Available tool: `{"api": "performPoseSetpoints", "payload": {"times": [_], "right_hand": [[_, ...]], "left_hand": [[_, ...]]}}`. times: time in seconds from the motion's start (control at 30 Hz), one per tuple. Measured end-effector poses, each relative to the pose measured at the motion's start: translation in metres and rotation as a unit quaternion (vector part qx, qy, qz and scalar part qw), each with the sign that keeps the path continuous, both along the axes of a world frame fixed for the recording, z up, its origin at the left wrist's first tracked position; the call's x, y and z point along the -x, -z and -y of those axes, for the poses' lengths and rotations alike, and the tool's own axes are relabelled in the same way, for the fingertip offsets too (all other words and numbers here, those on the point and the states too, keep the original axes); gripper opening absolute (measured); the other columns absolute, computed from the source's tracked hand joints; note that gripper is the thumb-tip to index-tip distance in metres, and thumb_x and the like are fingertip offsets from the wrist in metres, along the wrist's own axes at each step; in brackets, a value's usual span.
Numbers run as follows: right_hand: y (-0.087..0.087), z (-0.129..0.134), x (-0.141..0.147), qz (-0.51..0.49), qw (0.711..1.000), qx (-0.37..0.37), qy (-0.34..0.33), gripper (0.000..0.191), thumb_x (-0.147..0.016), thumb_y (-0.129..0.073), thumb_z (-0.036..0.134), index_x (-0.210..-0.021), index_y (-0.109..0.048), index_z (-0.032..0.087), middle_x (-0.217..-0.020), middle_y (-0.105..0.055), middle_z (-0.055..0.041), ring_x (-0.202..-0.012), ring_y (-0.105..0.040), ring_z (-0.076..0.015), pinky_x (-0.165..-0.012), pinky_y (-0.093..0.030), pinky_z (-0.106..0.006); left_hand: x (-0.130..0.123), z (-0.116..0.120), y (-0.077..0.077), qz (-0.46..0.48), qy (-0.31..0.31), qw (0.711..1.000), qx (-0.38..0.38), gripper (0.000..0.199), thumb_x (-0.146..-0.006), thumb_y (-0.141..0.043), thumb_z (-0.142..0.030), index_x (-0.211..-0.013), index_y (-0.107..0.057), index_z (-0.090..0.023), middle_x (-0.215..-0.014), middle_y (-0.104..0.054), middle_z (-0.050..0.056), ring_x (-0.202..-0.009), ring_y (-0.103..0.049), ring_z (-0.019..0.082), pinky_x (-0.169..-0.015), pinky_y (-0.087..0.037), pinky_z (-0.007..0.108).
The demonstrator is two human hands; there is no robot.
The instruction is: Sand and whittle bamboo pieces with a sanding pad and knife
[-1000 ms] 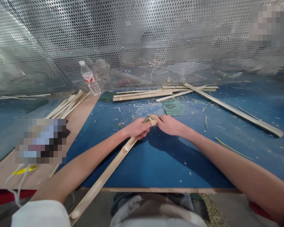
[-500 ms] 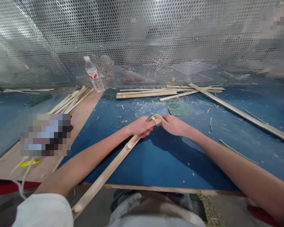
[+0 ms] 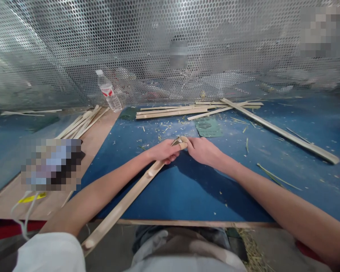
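A long split bamboo strip [image 3: 130,194] slants across the near edge of the blue table, its hollow face up and a node showing along it. My left hand [image 3: 166,150] is closed around its far end. Tan wrapping covers my left thumb. Against that thumb and the strip's tip presses my right hand [image 3: 205,150], with its fingers curled; whatever lies inside them is hidden. Both hands meet just above the blue mat [image 3: 164,196].
Several bamboo strips [image 3: 172,112] lie at the back, and a longer one [image 3: 283,132] slants to the right. More strips [image 3: 79,122] rest at left by a water bottle [image 3: 109,92]. A green card [image 3: 209,127] lies among shavings. A perforated metal screen [image 3: 147,45] stands behind.
The whole view has shifted slightly, so the table's things appear a little further left. My hands keep nearly the same grip at the end of the bamboo strip.
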State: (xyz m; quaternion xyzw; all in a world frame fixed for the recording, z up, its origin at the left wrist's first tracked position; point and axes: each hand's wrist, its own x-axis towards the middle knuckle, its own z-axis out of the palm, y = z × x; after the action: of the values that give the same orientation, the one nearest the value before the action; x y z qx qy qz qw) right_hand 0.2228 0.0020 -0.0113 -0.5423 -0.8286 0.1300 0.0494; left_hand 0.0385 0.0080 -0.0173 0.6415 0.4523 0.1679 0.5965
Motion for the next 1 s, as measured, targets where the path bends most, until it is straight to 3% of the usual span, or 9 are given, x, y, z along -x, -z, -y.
{"api": "performPoseSetpoints", "payload": {"times": [0.27, 0.57, 0.83, 0.93, 1.0], "right_hand": [[0.000, 0.001, 0.001, 0.002, 1.000, 0.000, 0.024, 0.053, -0.108, -0.020, 0.043, -0.120, -0.066, 0.019, -0.107, -0.075, -0.0147, -0.095, -0.072, -0.0268, -0.078, -0.046, -0.031], [-0.005, 0.004, 0.002, 0.010, 0.999, -0.012, 0.042, 0.050, -0.106, -0.024, 0.043, -0.110, -0.067, 0.019, -0.102, -0.075, -0.0158, -0.094, -0.072, -0.0298, -0.075, -0.047, -0.033], [0.006, -0.002, -0.008, 0.041, 0.998, -0.048, 0.019, 0.049, -0.107, -0.026, 0.042, -0.120, -0.066, 0.017, -0.107, -0.074, -0.0168, -0.093, -0.072, -0.0279, -0.078, -0.047, -0.033], [0.009, -0.009, -0.013, 0.027, 0.999, -0.043, 0.000, 0.047, -0.107, -0.025, 0.039, -0.124, -0.065, 0.019, -0.112, -0.073, -0.0157, -0.093, -0.071, -0.0275, -0.077, -0.046, -0.032], [0.008, -0.013, -0.015, 0.012, 0.999, -0.021, 0.021, 0.052, -0.107, -0.022, 0.042, -0.117, -0.067, 0.018, -0.109, -0.074, -0.0157, -0.093, -0.071, -0.0282, -0.075, -0.045, -0.032]], "left_hand": [[0.001, -0.002, 0.003, -0.004, -0.005, 1.000, 0.006, 0.052, -0.091, -0.059, -0.061, -0.066, -0.043, -0.019, -0.048, -0.042, -0.006, -0.035, -0.037, 0.004, -0.032, -0.032, 0.016], [0.001, -0.002, -0.001, -0.012, -0.008, 0.999, 0.030, 0.049, -0.093, -0.059, -0.058, -0.067, -0.042, -0.020, -0.048, -0.040, -0.007, -0.035, -0.036, 0.003, -0.032, -0.032, 0.015], [-0.002, 0.000, -0.002, 0.001, -0.061, 0.997, 0.045, 0.031, -0.101, -0.049, -0.040, -0.078, -0.042, -0.020, -0.055, -0.039, -0.009, -0.034, -0.032, 0.002, -0.031, -0.030, 0.014], [0.000, -0.001, -0.003, 0.000, -0.044, 0.998, 0.054, 0.030, -0.102, -0.048, -0.037, -0.078, -0.041, -0.021, -0.056, -0.040, -0.008, -0.034, -0.034, 0.003, -0.031, -0.031, 0.015], [0.001, -0.001, -0.003, 0.011, -0.034, 0.998, 0.059, 0.028, -0.101, -0.048, -0.036, -0.079, -0.042, -0.020, -0.056, -0.038, -0.009, -0.035, -0.033, 0.003, -0.031, -0.031, 0.015]]}}
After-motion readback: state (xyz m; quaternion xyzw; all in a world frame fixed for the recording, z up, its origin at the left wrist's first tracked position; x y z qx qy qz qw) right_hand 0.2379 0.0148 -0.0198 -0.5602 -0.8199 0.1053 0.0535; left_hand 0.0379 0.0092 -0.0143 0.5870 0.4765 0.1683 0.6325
